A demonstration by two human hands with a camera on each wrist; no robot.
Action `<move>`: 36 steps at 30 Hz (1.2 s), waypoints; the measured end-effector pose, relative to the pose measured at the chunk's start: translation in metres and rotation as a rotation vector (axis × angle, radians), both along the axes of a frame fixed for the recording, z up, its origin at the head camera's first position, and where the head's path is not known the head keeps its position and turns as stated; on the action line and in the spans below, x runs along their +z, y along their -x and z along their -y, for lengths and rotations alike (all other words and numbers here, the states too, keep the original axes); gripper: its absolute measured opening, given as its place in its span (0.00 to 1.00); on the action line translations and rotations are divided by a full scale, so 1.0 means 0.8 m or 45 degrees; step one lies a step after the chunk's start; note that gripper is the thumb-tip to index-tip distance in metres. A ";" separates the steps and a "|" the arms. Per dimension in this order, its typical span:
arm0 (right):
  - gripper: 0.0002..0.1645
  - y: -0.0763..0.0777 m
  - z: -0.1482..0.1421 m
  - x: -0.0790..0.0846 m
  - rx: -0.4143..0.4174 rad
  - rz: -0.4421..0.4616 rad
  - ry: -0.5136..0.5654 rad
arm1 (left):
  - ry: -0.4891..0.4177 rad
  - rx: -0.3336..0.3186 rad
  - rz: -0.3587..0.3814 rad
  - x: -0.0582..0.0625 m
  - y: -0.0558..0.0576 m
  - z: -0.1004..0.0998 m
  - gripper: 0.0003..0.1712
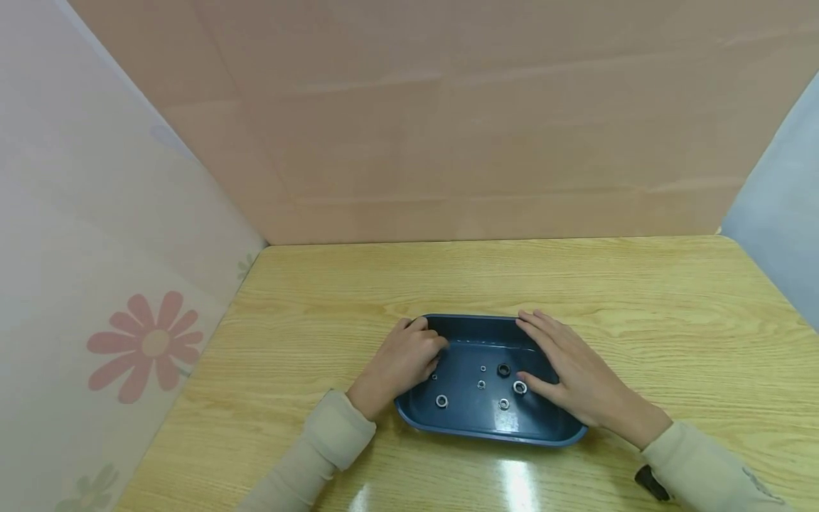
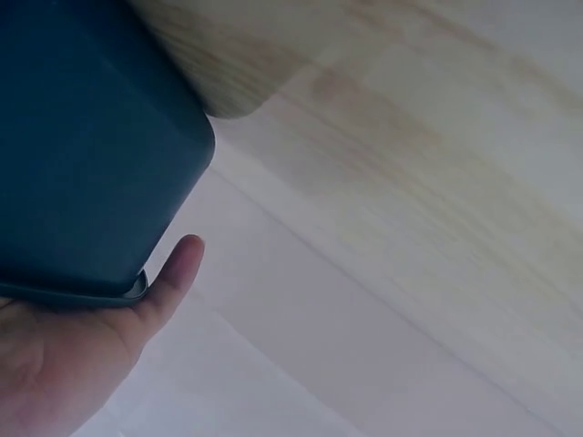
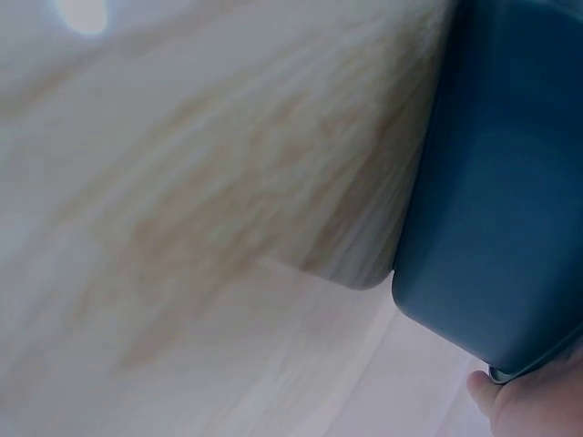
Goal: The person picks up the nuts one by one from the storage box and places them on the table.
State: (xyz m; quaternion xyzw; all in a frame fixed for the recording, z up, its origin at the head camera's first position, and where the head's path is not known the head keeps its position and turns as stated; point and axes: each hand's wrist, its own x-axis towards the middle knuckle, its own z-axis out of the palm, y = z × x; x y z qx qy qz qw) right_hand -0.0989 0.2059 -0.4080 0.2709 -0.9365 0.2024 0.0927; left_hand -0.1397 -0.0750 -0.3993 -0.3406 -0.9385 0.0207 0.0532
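The tray (image 1: 463, 416) stood on the worktop (image 1: 320, 320), loose nuts (image 1: 504, 404) inside. Left hand (image 1: 404, 360): grip curled over the tray's left rim. Right hand (image 1: 581, 380): slacker grip on the tray's right end, thumb inside. Level, even holding probably served best, lest the nuts slide.

The left hand (image 1: 404, 359) has bent fingers; the right hand (image 1: 579, 384) holds its fingers extended, thumb spread away. The left forearm (image 1: 297, 466) and right forearm (image 1: 707, 466) angle inward.
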 end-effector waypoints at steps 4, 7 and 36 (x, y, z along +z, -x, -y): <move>0.47 0.000 0.000 0.001 0.000 0.005 0.003 | 0.022 0.017 -0.008 -0.002 0.001 -0.003 0.09; 0.48 0.000 0.000 0.002 -0.001 0.007 0.004 | 0.055 0.031 -0.032 -0.002 0.001 -0.005 0.09; 0.49 0.000 0.000 0.001 -0.005 0.052 0.035 | -0.298 -0.035 0.126 -0.004 0.004 0.007 0.07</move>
